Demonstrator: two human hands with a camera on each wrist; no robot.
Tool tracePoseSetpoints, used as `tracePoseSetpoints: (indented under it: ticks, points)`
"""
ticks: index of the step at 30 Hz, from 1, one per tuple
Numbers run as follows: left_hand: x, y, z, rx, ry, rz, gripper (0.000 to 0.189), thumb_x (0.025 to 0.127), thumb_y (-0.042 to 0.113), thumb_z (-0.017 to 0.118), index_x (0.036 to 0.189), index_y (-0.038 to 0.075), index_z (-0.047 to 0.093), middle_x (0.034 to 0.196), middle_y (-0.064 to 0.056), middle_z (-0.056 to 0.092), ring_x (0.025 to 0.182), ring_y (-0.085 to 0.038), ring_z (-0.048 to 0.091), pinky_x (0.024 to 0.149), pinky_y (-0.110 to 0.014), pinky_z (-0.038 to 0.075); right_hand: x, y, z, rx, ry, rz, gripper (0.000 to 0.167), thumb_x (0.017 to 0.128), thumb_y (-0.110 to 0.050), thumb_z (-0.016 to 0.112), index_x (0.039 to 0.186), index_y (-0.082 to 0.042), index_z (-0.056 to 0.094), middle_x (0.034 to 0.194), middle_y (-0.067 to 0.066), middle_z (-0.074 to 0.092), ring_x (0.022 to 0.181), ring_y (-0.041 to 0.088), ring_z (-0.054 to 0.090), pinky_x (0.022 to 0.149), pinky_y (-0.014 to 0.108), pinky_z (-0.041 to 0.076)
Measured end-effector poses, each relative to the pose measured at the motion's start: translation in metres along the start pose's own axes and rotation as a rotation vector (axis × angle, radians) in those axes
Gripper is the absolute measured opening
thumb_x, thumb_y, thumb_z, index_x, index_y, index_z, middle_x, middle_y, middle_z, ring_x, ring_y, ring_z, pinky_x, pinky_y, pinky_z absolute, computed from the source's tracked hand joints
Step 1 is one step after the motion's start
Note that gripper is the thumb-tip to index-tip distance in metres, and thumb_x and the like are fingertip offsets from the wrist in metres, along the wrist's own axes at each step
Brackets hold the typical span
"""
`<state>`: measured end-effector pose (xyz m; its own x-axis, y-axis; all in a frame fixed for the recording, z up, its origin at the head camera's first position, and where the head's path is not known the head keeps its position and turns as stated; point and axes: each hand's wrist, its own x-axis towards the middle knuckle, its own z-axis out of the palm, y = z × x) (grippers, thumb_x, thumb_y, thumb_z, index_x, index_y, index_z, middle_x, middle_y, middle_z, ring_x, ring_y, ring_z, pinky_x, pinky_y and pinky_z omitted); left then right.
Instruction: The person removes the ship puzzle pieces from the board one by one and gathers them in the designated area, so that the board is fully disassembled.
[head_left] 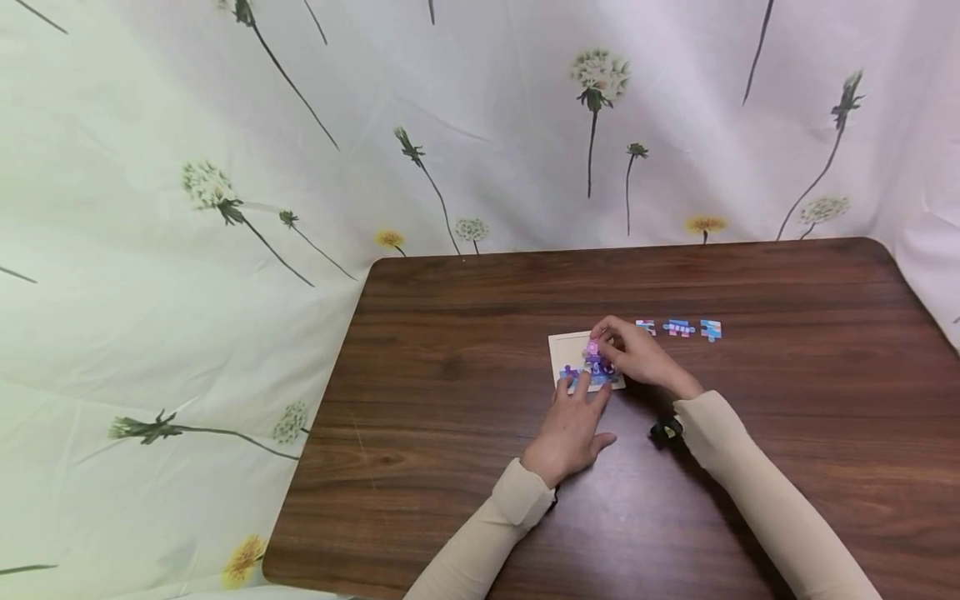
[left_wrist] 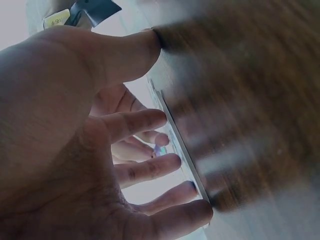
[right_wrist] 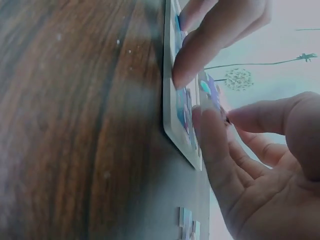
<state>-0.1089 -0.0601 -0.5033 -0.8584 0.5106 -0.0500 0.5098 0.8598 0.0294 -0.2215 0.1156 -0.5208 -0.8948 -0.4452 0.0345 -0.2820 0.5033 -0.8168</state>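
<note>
Right of centre, the left hand (head_left: 567, 429) rests spread fingers along the pale rectangular puzzle board (head_left: 572, 347); over it, the pink-and-purple jigsaw piece (head_left: 593, 347), pinched in the right hand (head_left: 637, 354), we'd lower flat and square. Upper left in the left-wrist view, we can't surely read the small yellow label (left_wrist: 56, 19).

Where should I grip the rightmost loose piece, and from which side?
Probably best to pinch the rightmost piece by its left and right edges, coming from above: it lies flat on the table, apart from its neighbour, a tab pointing toward the person.
</note>
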Motion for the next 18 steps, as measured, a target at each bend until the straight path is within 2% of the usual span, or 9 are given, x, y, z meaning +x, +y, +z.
tracePoseSetpoints:
  ticks: [7,13,18]
  points:
    - [-0.001,0.001,0.003,-0.018,-0.010,-0.014,0.070,0.096,0.054,0.070,0.154,0.019,0.050,0.149,-0.013,0.049,0.131,-0.037,0.051,0.114,-0.045,0.046,-0.012,0.000,-0.011,0.116,0.069,0.050,0.021,0.105,-0.002,0.054,0.123,0.003,0.062,0.109,0.024,0.064,0.081,0.026,0.069,0.064,0.035,0.062]
    - [0.000,0.001,0.003,-0.022,-0.002,-0.018,0.070,0.096,0.054,0.069,0.154,0.018,0.050,0.149,-0.014,0.048,0.131,-0.038,0.050,0.114,-0.046,0.047,-0.022,0.005,-0.027,0.105,0.126,0.089,0.020,0.106,-0.006,0.056,0.122,0.002,0.064,0.108,0.023,0.066,0.073,0.021,0.071,0.062,0.035,0.061]
    - [0.000,0.001,0.003,-0.027,-0.004,-0.023,0.071,0.096,0.054,0.069,0.154,0.019,0.049,0.149,-0.014,0.048,0.131,-0.037,0.051,0.113,-0.045,0.047,-0.031,0.011,-0.038,0.091,0.169,0.090,0.022,0.106,-0.009,0.056,0.123,0.002,0.065,0.109,0.024,0.066,0.072,0.019,0.072,0.063,0.035,0.061]
